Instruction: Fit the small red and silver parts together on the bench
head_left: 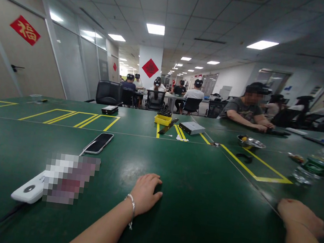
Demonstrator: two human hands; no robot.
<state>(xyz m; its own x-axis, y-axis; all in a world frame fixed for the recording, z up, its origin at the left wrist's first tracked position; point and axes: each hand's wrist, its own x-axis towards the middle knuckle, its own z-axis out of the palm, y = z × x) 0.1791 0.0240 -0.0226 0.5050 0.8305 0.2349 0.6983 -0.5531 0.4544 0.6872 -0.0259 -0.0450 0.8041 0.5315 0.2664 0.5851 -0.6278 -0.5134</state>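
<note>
My left hand [145, 192], with a silver bracelet at its wrist, rests palm down on the green table [199, 205]. Its fingers lie on the surface with the thumb apart, and it holds nothing visible. Off to the right, my right hand [300, 216] is at the table, slightly smeared; its fingers are mostly hidden. To the left of my left hand lie a phone [99, 143] with a white cable and a long white power strip [29, 188]. A blurred-out patch covers part of the strip and something beside it.
Farther back stand a yellow basket [162, 120] with dark items, a grey box [192, 128] and a small black box [110, 109]. On the right are a metal bowl [250, 142] and a plastic bottle [306, 174]. A co-worker [248, 108] sits across the table. Yellow tape marks the tabletop.
</note>
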